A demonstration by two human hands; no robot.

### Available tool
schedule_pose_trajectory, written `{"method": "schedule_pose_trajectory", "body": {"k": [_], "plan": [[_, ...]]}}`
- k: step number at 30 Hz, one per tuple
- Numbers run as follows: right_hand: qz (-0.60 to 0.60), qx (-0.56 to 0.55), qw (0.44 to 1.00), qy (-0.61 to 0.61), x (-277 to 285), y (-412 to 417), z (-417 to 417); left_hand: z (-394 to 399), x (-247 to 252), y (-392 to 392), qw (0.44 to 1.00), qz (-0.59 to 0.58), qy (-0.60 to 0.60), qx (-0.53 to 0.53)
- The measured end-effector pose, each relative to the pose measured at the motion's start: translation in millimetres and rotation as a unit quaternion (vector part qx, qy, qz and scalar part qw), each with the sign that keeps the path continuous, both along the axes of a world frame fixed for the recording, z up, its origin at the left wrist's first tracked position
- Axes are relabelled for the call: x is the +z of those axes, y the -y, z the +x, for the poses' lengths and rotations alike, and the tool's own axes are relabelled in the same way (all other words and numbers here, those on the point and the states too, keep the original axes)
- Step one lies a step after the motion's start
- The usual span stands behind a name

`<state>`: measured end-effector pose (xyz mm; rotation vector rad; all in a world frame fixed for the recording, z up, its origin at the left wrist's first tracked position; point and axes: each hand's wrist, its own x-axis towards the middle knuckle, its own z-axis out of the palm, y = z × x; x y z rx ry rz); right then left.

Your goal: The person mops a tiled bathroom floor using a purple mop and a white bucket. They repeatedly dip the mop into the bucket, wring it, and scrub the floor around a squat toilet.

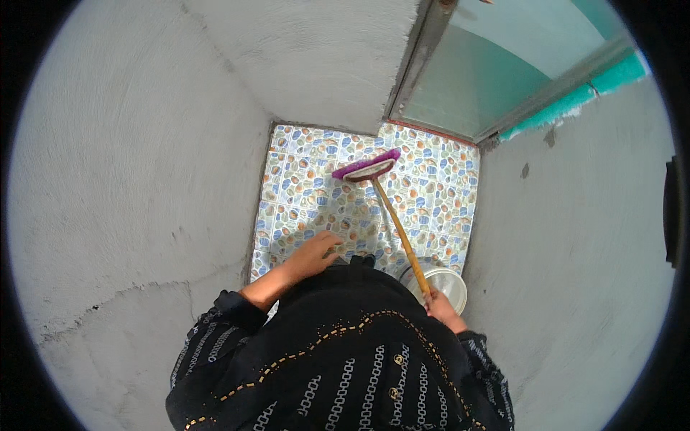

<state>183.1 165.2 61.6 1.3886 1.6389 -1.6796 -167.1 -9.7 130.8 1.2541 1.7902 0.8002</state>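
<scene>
My right hand [442,308] grips the end of a wooden broom handle [401,231], which slants up and away to a broom head [369,169] with purple bristles. The head lies against the pebble-patterned tile floor [307,186], bristles on its far side. In front of my waist hovers my left hand [315,252], empty, its fingers slightly curled and apart. A white plastic bucket [455,283] stands on the floor by my right hand, partly hidden by the handle, the hand and my black patterned top.
Rough grey plaster walls rise at the left [140,161] and the right [566,242]. At the far right is a metal-framed door [474,81] with a translucent panel. A wall corner [375,132] juts in beside the door.
</scene>
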Motion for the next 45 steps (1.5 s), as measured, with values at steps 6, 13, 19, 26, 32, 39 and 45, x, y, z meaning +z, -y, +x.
{"method": "schedule_pose_trajectory", "body": {"k": [6,13,19,26,32,39,45], "plan": [[0.112,0.131,0.982,-0.078,-6.5,20.5,31.8,-27.6,-15.5,51.9,0.993,-0.08,0.039,0.08],[0.057,0.226,0.972,0.013,-16.3,24.8,-190.3,-47.1,-78.0,57.3,0.989,-0.092,0.1,0.065],[-0.123,0.107,0.987,-0.003,-5.6,54.3,-292.2,-67.6,-162.2,10.5,0.828,-0.305,0.39,0.265],[-0.14,0.127,0.982,-0.016,46.3,64.0,-214.5,-34.7,-255.7,-2.8,0.68,-0.216,0.654,0.251],[-0.069,-0.058,0.996,-0.006,100.2,103.3,-111.9,45.5,-220.0,-29.1,0.657,-0.36,0.66,-0.054],[-0.132,-0.122,0.983,0.035,68.9,137.6,-150.3,29.6,-319.9,-0.9,0.857,-0.111,0.504,0.008],[-0.293,-0.139,0.945,-0.05,20.5,160.1,-269.3,-129.4,-382.9,52.1,0.709,-0.311,0.436,0.459]]}}
